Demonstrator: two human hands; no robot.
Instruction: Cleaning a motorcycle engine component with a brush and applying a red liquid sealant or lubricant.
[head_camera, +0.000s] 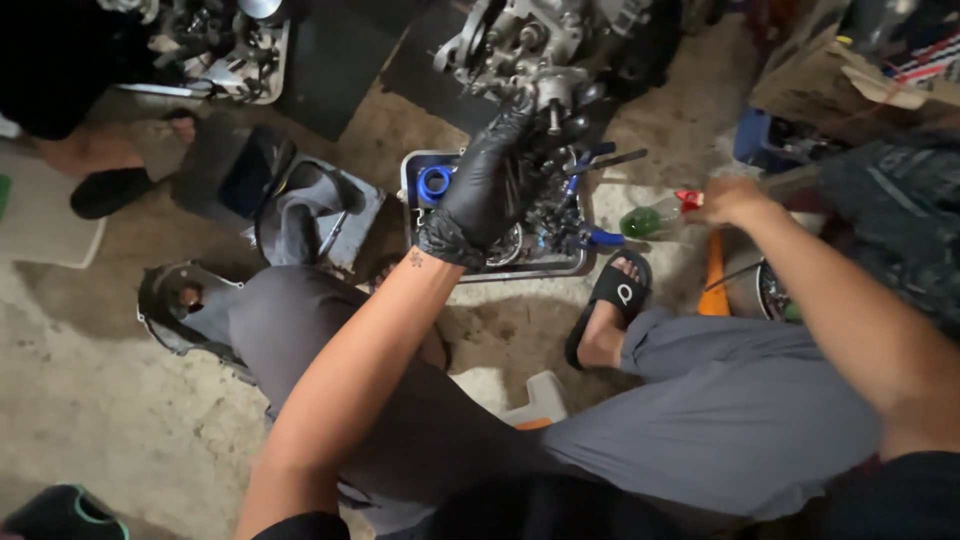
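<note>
1. Head view: nearest the camera are the person's grey-trousered knees (700, 420), with a foot in a black sandal (612, 300) on the sandy floor (100, 400).
2. The left hand (490, 185), in a black glove, reaches up to the metal engine part (540, 50), fingers curled around its lower end.
3. Below it sits a metal tray (500, 268) of small parts, with a blue ring (435, 183) inside.
4. The bare right hand (730, 200) is closed on a green bottle (650, 218) with a red cap, right of the tray.
</note>
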